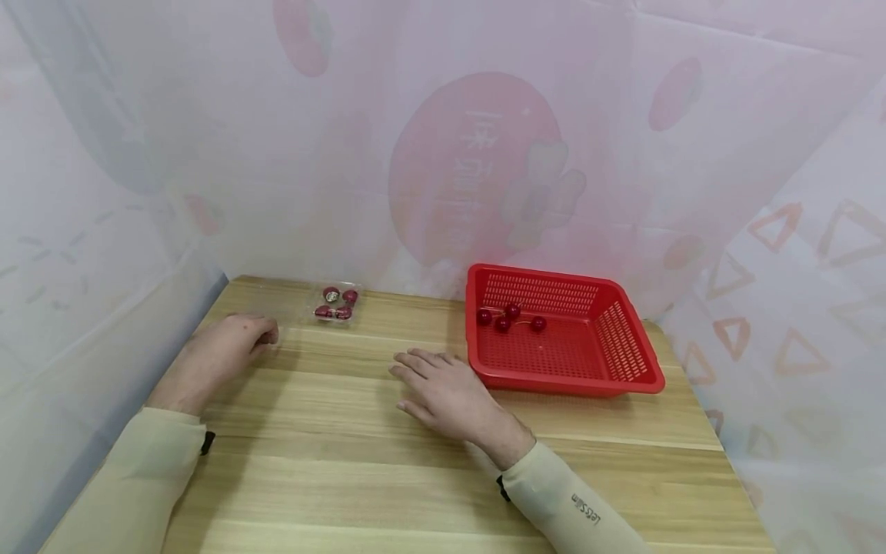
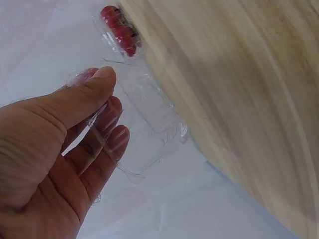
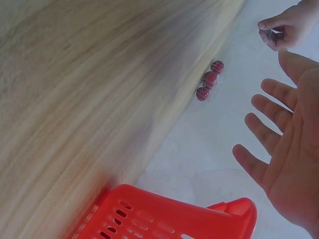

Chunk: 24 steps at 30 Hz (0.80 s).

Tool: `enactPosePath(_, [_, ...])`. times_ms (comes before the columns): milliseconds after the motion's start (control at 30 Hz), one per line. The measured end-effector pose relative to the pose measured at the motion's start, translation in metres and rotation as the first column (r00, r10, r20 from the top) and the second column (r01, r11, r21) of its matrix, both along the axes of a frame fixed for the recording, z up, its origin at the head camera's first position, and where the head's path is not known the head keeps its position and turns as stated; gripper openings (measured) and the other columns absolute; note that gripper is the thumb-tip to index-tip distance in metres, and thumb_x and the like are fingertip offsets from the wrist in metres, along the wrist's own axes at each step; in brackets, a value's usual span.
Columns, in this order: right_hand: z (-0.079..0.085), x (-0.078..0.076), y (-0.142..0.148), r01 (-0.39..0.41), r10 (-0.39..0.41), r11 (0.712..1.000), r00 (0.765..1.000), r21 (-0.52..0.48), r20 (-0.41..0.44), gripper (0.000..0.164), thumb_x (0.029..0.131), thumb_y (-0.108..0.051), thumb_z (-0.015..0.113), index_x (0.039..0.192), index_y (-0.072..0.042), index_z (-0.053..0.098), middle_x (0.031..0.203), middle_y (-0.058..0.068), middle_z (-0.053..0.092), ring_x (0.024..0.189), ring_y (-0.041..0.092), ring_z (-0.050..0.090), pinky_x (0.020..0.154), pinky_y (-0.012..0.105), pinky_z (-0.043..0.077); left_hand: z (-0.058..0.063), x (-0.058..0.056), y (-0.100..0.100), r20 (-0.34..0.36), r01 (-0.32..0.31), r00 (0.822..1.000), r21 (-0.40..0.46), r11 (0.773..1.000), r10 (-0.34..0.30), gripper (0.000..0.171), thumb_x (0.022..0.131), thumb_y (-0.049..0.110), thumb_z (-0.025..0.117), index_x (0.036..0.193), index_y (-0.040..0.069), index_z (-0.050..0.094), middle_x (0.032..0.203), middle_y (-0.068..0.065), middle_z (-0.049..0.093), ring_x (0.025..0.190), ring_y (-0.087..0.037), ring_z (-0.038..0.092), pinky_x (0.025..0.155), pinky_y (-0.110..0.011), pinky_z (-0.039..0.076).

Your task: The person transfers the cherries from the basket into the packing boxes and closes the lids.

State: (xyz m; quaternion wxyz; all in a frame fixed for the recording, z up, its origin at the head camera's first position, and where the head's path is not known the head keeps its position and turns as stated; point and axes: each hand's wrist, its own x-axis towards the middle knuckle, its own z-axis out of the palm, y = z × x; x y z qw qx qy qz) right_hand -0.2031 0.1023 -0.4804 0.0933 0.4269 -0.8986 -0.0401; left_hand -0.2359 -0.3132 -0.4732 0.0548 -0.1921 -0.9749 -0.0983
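Observation:
At the far left of the table, my left hand pinches the edge of a clear plastic lid between thumb and fingers. The lid joins a clear box in which several red cherries sit. In the left wrist view the lid lies folded back from the box. My right hand, palm down with fingers spread, is over the middle of the table, just left of a red plastic basket. It holds nothing. Inside the basket, several cherries with stems lie toward the left.
The wooden table stands in a corner of pale printed cloth, with cloth also on the left and right sides. The basket, with slotted walls, takes up the back right of the table. The box is close to the back edge.

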Motion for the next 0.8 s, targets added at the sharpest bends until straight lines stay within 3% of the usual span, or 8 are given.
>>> enactPosePath(333, [0.002, 0.002, 0.001, 0.006, -0.005, 1.0, 1.0, -0.013, 0.02, 0.061, 0.119, -0.053, 0.067, 0.172, -0.024, 0.06, 0.18, -0.002, 0.06, 0.169, 0.022, 0.056, 0.135, 0.049, 0.055, 0.02, 0.011, 0.018, -0.076, 0.013, 0.997, 0.001, 1.0, -0.013, 0.029, 0.107, 0.002, 0.082, 0.088, 0.016, 0.066, 0.083, 0.003, 0.065, 0.076, -0.015, 0.056, 0.069, -0.034, 0.048])
enactPosePath(467, [0.005, 0.004, 0.003, 0.018, -0.018, 1.0, 1.0, -0.019, 0.025, 0.061, 0.119, -0.053, 0.068, 0.172, -0.024, 0.06, 0.18, -0.002, 0.06, 0.169, 0.022, 0.056, 0.136, 0.048, 0.055, 0.029, 0.015, 0.029, -0.108, 0.039, 0.993, 0.005, 0.999, -0.038, 0.023, 0.107, 0.002, 0.083, 0.093, 0.015, 0.071, 0.088, 0.001, 0.074, 0.08, -0.018, 0.068, 0.07, -0.039, 0.057])
enactPosePath(600, [0.007, 0.003, 0.005, 0.03, -0.029, 0.999, 0.999, -0.019, 0.025, 0.061, 0.119, -0.053, 0.067, 0.173, -0.024, 0.06, 0.18, -0.003, 0.06, 0.169, 0.022, 0.056, 0.136, 0.048, 0.055, 0.035, 0.018, 0.043, -0.087, 0.04, 0.995, 0.014, 0.999, -0.039, 0.014, 0.106, 0.004, 0.085, 0.101, 0.014, 0.077, 0.1, -0.003, 0.082, 0.093, -0.028, 0.08, 0.075, -0.048, 0.068])
enactPosePath(800, [0.01, 0.003, 0.008, 0.043, -0.042, 0.999, 0.999, -0.029, 0.029, 0.061, 0.119, -0.051, 0.068, 0.172, -0.024, 0.06, 0.18, -0.001, 0.06, 0.169, 0.023, 0.057, 0.135, 0.05, 0.056, 0.04, 0.021, 0.069, -0.109, 0.065, 0.992, -0.014, 0.998, -0.066, 0.012, 0.104, 0.008, 0.088, 0.109, 0.014, 0.079, 0.107, -0.003, 0.085, 0.099, -0.03, 0.082, 0.071, -0.048, 0.07])
